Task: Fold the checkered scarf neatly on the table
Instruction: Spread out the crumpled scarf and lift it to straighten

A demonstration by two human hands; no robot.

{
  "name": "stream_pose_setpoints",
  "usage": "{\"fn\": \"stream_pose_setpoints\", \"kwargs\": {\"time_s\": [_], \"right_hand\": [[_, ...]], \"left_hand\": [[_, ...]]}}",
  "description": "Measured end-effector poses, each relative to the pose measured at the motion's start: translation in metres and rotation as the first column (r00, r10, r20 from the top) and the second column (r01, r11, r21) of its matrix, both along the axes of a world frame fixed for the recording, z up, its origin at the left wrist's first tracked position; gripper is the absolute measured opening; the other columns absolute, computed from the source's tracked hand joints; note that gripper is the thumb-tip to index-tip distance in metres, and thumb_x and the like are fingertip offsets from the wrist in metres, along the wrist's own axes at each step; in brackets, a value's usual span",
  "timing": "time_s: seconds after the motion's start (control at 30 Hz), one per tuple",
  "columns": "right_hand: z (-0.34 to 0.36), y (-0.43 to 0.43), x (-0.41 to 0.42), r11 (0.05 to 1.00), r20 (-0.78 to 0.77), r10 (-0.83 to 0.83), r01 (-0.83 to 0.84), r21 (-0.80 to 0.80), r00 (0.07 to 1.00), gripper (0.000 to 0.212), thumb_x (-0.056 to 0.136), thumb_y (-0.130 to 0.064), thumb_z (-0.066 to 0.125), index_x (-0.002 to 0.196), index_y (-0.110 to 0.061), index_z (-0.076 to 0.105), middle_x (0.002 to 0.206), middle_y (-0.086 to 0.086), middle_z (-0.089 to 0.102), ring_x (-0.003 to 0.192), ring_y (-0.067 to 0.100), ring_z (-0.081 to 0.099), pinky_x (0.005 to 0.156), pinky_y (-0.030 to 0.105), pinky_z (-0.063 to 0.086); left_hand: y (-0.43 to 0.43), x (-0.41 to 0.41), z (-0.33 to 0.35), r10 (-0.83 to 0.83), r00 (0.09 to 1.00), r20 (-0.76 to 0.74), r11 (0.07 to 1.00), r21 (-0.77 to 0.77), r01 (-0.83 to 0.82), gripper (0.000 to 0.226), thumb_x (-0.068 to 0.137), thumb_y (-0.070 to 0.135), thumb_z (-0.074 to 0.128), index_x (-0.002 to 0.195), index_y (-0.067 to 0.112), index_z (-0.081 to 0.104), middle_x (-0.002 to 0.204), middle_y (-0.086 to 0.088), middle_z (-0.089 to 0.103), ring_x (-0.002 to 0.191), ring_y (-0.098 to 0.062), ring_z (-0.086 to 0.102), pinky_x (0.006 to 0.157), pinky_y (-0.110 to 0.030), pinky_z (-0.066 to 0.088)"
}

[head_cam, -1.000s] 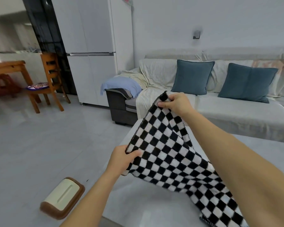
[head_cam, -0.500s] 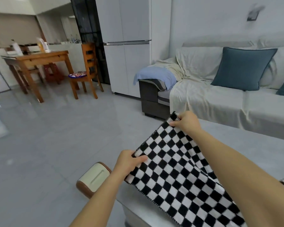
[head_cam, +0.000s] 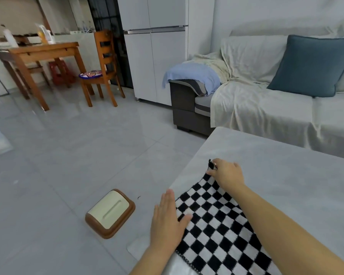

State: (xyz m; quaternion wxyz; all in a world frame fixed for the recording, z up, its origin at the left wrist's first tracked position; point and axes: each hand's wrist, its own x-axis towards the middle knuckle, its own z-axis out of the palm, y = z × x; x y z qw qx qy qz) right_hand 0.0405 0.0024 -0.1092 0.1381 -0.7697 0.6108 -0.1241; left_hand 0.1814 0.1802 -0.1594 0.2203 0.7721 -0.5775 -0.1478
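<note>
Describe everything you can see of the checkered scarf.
The checkered scarf is a black-and-white check cloth, knitted by its look, with a thin dark edging. It lies spread flat on the grey table, near the table's left edge, and runs out of the picture at the bottom. The right hand pinches its far corner, which is bunched up a little. The left hand lies flat with straight fingers at its left edge, thumb on the cloth.
</note>
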Motion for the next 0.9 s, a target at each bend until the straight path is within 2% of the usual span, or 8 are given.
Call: {"fn": "stream_pose_setpoints", "kwargs": {"time_s": [0.03, 0.1, 0.17, 0.23, 0.37, 0.73, 0.8, 0.9], "right_hand": [[-0.008, 0.003, 0.0, 1.0, -0.068, 0.001, -0.003, -0.031, 0.998, 0.052, 0.088, -0.049, 0.052, 0.124, -0.012, 0.046, 0.121, 0.007, 0.058, 0.119, 0.023, 0.049, 0.109, 0.041, 0.019], [-0.024, 0.017, -0.002, 0.994, -0.211, 0.03, -0.053, -0.1, 0.977, 0.087, 0.086, -0.065, 0.037, 0.147, -0.008, 0.01, 0.155, 0.009, 0.017, 0.143, 0.022, 0.012, 0.114, 0.047, 0.001], [-0.039, 0.037, -0.002, 0.988, -0.283, 0.095, -0.125, -0.09, 0.954, 0.099, 0.079, -0.078, 0.015, 0.148, -0.01, -0.003, 0.157, 0.01, -0.006, 0.144, 0.023, -0.009, 0.114, 0.05, -0.004], [-0.052, 0.055, -0.004, 0.99, -0.296, 0.136, -0.14, 0.009, 0.945, 0.106, 0.069, -0.085, 0.001, 0.149, -0.014, -0.005, 0.156, 0.012, -0.011, 0.143, 0.026, -0.015, 0.113, 0.053, -0.008], [-0.065, 0.063, -0.004, 0.989, -0.285, 0.138, -0.119, 0.083, 0.948, 0.105, 0.066, -0.088, -0.002, 0.148, -0.022, -0.01, 0.156, 0.01, -0.013, 0.142, 0.029, -0.016, 0.112, 0.055, -0.007], [-0.057, 0.072, 0.017, 0.941, -0.243, 0.336, -0.312, 0.129, 0.91, 0.106, 0.067, -0.085, -0.002, 0.148, -0.017, -0.011, 0.156, 0.002, -0.016, 0.141, 0.022, -0.019, 0.114, 0.046, -0.01], [-0.048, 0.072, 0.009, 0.926, -0.159, 0.358, -0.328, 0.184, 0.92, 0.102, 0.069, -0.082, -0.002, 0.148, -0.017, -0.011, 0.156, 0.001, -0.017, 0.141, 0.019, -0.019, 0.114, 0.043, -0.011], [-0.039, 0.078, -0.023, 0.936, -0.098, 0.328, -0.309, 0.17, 0.94, 0.072, 0.094, -0.058, 0.013, 0.148, -0.016, -0.007, 0.156, 0.001, -0.015, 0.142, 0.018, -0.016, 0.114, 0.041, -0.008]], "left_hand": [[0.0, -0.003, -0.004, -0.038, 0.996, 0.084, 0.999, 0.026, 0.036, 0.085, 0.089, 0.067, 0.026, 0.148, 0.021, -0.014, 0.157, 0.005, -0.014, 0.144, -0.009, -0.014, 0.118, -0.033, -0.008], [0.0, -0.007, -0.006, -0.08, 0.977, 0.198, 0.995, 0.072, 0.067, 0.088, 0.082, 0.074, 0.003, 0.147, 0.019, -0.015, 0.157, 0.004, -0.017, 0.142, -0.009, -0.02, 0.114, -0.034, -0.018], [0.001, -0.008, -0.005, -0.121, 0.961, 0.248, 0.988, 0.127, 0.091, 0.099, 0.072, 0.079, -0.006, 0.148, 0.016, -0.013, 0.158, 0.002, -0.016, 0.143, -0.011, -0.02, 0.109, -0.036, -0.022], [0.002, -0.006, -0.006, -0.143, 0.95, 0.278, 0.981, 0.169, 0.098, 0.102, 0.072, 0.081, -0.004, 0.148, 0.015, -0.014, 0.157, 0.001, -0.018, 0.143, -0.012, -0.021, 0.112, -0.036, -0.021], [0.007, -0.006, -0.007, -0.143, 0.951, 0.273, 0.971, 0.223, 0.081, 0.102, 0.071, 0.083, -0.002, 0.147, 0.017, -0.018, 0.156, 0.002, -0.021, 0.142, -0.012, -0.022, 0.114, -0.037, -0.015], [0.038, -0.005, 0.001, -0.08, 0.955, 0.284, 0.936, 0.351, -0.026, 0.092, 0.08, 0.077, 0.005, 0.143, 0.015, -0.023, 0.148, 0.003, -0.03, 0.142, -0.013, -0.022, 0.117, -0.038, -0.01], [0.03, -0.01, 0.003, -0.129, 0.953, 0.273, 0.942, 0.333, 0.032, 0.087, 0.084, 0.072, 0.004, 0.145, 0.014, -0.02, 0.152, 0.001, -0.027, 0.142, -0.014, -0.022, 0.117, -0.038, -0.009], [0.002, -0.031, 0.003, -0.307, 0.916, 0.26, 0.932, 0.275, 0.234, 0.082, 0.084, 0.066, -0.005, 0.148, 0.016, -0.014, 0.156, 0.0, -0.021, 0.142, -0.011, -0.021, 0.117, -0.036, -0.01]]}}
